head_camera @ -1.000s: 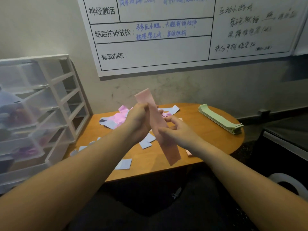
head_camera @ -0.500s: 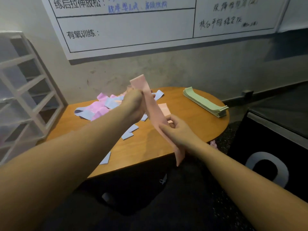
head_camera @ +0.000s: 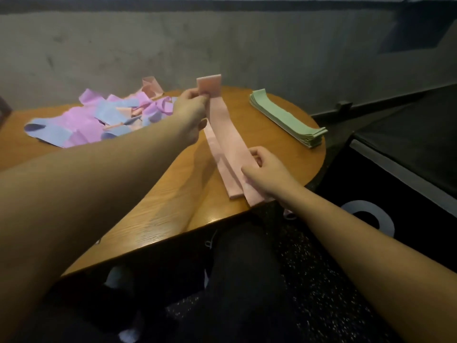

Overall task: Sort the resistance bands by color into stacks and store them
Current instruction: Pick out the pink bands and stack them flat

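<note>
Both hands pinch the pink band (head_camera: 228, 134), left hand (head_camera: 191, 112) its far end, right hand (head_camera: 265, 173) its near end; a skewed drop onto the pink band on the desk (head_camera: 217, 167) could misalign them

Both bare forearms reach forward from the bottom corners of the head view, converging toward the middle. The left hand (head_camera: 191, 117) is the farther one, raised a little, back of the hand toward the camera, its thumb and fingertips pinched together at the top; the lower fingers curl loosely under the palm. The right hand (head_camera: 265, 173) sits nearer and lower, to the right of the left hand, knuckles up, fingers curled in and pinching beneath the palm. The two hands are apart, not touching.
</note>
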